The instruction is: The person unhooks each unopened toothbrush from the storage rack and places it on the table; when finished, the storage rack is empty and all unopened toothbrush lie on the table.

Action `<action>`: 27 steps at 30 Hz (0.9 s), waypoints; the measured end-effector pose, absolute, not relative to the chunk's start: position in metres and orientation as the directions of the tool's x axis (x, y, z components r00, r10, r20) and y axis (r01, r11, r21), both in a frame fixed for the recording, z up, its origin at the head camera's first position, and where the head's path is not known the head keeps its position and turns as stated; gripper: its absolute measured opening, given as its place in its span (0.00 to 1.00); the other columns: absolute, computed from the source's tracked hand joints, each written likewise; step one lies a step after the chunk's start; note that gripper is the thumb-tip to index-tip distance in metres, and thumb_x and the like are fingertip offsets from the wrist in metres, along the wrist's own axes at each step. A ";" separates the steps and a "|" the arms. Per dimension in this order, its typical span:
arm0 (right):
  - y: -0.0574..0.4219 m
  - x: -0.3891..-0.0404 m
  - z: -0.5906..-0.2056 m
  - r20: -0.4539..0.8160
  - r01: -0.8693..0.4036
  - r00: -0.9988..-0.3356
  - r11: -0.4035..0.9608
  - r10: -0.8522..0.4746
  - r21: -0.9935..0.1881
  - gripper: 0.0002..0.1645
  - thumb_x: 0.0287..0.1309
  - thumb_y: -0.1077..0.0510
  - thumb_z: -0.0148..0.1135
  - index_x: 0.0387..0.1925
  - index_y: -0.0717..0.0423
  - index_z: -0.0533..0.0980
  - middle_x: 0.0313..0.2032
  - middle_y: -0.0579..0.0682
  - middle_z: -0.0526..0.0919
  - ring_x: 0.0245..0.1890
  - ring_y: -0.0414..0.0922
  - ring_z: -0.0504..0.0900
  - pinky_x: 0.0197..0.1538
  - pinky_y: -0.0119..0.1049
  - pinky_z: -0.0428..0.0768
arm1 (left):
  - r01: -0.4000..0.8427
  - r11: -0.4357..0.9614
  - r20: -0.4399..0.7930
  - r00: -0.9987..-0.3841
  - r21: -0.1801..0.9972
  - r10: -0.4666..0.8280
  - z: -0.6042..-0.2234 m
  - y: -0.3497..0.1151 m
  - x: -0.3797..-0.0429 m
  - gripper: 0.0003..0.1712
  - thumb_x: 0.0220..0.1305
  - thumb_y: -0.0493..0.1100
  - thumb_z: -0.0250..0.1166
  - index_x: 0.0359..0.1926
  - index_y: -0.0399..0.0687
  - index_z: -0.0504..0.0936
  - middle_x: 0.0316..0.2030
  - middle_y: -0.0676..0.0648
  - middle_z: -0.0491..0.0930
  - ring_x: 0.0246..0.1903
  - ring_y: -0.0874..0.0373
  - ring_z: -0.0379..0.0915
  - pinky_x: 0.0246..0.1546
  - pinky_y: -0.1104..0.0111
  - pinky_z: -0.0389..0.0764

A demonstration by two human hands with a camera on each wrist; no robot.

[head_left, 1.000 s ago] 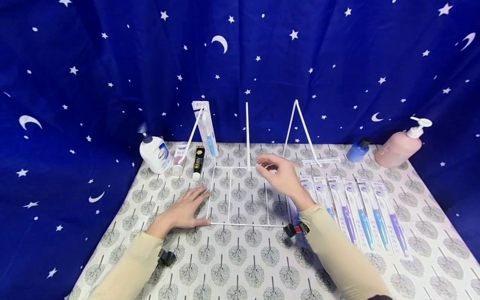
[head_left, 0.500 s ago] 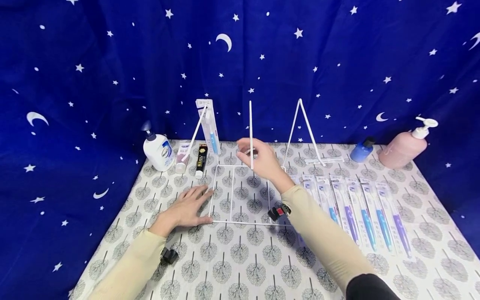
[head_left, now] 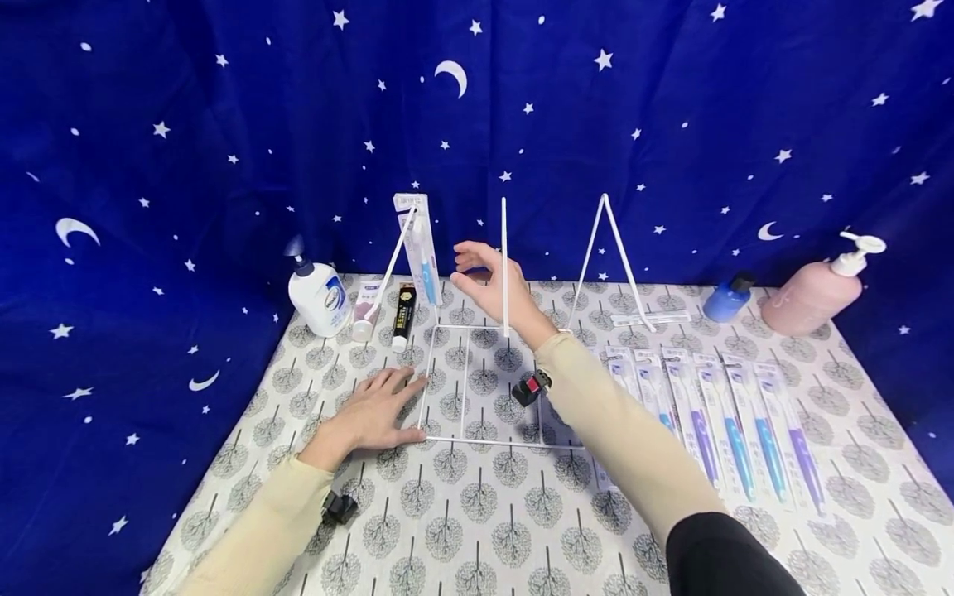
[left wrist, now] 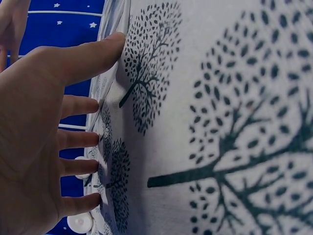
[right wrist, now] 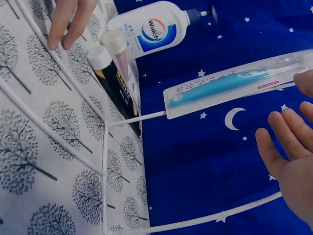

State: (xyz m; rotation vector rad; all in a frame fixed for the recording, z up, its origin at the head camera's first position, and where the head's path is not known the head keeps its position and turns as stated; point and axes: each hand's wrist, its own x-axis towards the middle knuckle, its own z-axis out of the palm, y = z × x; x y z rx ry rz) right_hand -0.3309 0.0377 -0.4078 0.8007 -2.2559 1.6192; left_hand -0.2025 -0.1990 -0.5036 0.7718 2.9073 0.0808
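Note:
A white wire rack (head_left: 504, 223) stands on the table, with three raised prongs. On its left prong hangs a packaged toothbrush (head_left: 425, 257) with a blue handle; the right wrist view shows the toothbrush pack (right wrist: 220, 85) close up. My right hand (head_left: 492, 281) is raised behind the middle prong, fingers loosely bent and holding nothing, with the hanging pack to its left. The left hand (head_left: 373, 414) rests on the cloth with fingers spread, its thumb at the rack's front left corner. Several packaged toothbrushes (head_left: 734, 447), purple and blue, lie in a row right of the rack.
At the left stand a white pump bottle (head_left: 319, 298), a pinkish tube (head_left: 365, 310) and a black tube (head_left: 404, 319). A blue bottle (head_left: 726, 300) and a pink pump bottle (head_left: 812, 294) are at the back right. A starry blue curtain (head_left: 298, 124) hangs behind.
My right hand has moved left and up, from right of the middle prong to behind it, nearer the hanging toothbrush pack. The left hand keeps its place.

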 end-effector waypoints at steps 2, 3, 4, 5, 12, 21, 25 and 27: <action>0.035 -0.334 -0.408 0.502 -0.565 -0.816 0.217 -0.286 -0.796 0.25 0.51 0.57 0.65 0.53 0.49 0.72 0.43 0.50 0.82 0.43 0.44 0.80 0.49 0.37 0.80 | 0.489 0.868 -0.115 -0.861 0.083 0.496 -0.503 -0.199 -0.203 0.52 0.46 0.77 0.54 0.69 0.63 0.52 0.69 0.46 0.50 0.66 0.47 0.50 0.61 0.44 0.59; 0.034 -0.335 -0.407 0.501 -0.564 -0.817 0.213 -0.286 -0.798 0.25 0.52 0.58 0.65 0.53 0.49 0.72 0.43 0.50 0.81 0.43 0.45 0.80 0.48 0.39 0.80 | 0.491 0.867 -0.116 -0.860 0.083 0.497 -0.503 -0.198 -0.203 0.52 0.46 0.77 0.54 0.69 0.63 0.52 0.69 0.46 0.51 0.65 0.47 0.50 0.60 0.44 0.60; 0.032 -0.336 -0.406 0.500 -0.563 -0.817 0.207 -0.288 -0.800 0.25 0.52 0.59 0.65 0.53 0.50 0.72 0.43 0.51 0.81 0.43 0.46 0.80 0.49 0.40 0.80 | 0.491 0.867 -0.115 -0.859 0.085 0.498 -0.503 -0.198 -0.204 0.52 0.45 0.77 0.54 0.69 0.63 0.52 0.69 0.46 0.51 0.65 0.47 0.50 0.60 0.44 0.60; 0.031 -0.335 -0.404 0.502 -0.564 -0.815 0.198 -0.290 -0.801 0.24 0.52 0.60 0.64 0.53 0.52 0.72 0.43 0.53 0.81 0.43 0.48 0.80 0.48 0.41 0.80 | 0.490 0.867 -0.116 -0.860 0.088 0.498 -0.503 -0.198 -0.204 0.52 0.45 0.77 0.55 0.69 0.63 0.53 0.69 0.46 0.51 0.65 0.47 0.50 0.59 0.43 0.61; 0.020 -0.335 -0.392 0.506 -0.563 -0.802 0.116 -0.318 -0.819 0.22 0.53 0.65 0.62 0.51 0.63 0.71 0.42 0.62 0.80 0.44 0.52 0.79 0.48 0.33 0.80 | 0.477 0.874 -0.132 -0.864 0.093 0.486 -0.501 -0.197 -0.206 0.52 0.44 0.76 0.57 0.68 0.64 0.54 0.68 0.47 0.52 0.65 0.48 0.51 0.59 0.44 0.63; 0.011 -0.336 -0.384 0.519 -0.572 -0.798 0.112 -0.306 -0.813 0.20 0.51 0.67 0.62 0.47 0.66 0.72 0.40 0.63 0.80 0.42 0.52 0.79 0.50 0.39 0.79 | 0.478 0.873 -0.136 -0.862 0.102 0.488 -0.500 -0.197 -0.208 0.53 0.43 0.76 0.58 0.68 0.63 0.54 0.68 0.47 0.52 0.65 0.47 0.51 0.59 0.44 0.62; 0.009 -0.338 -0.385 0.513 -0.554 -0.803 0.065 -0.303 -0.830 0.19 0.52 0.67 0.62 0.47 0.67 0.72 0.39 0.64 0.80 0.41 0.51 0.79 0.49 0.42 0.80 | 0.474 0.876 -0.151 -0.863 0.091 0.482 -0.499 -0.198 -0.208 0.53 0.43 0.76 0.58 0.69 0.64 0.54 0.68 0.47 0.53 0.64 0.48 0.51 0.59 0.45 0.63; 0.008 -0.339 -0.385 0.506 -0.542 -0.811 0.051 -0.294 -0.839 0.18 0.52 0.67 0.62 0.46 0.66 0.73 0.39 0.63 0.80 0.41 0.50 0.79 0.48 0.42 0.80 | 0.473 0.876 -0.155 -0.862 0.095 0.483 -0.499 -0.198 -0.208 0.53 0.43 0.76 0.57 0.69 0.64 0.53 0.68 0.47 0.53 0.64 0.48 0.51 0.59 0.45 0.62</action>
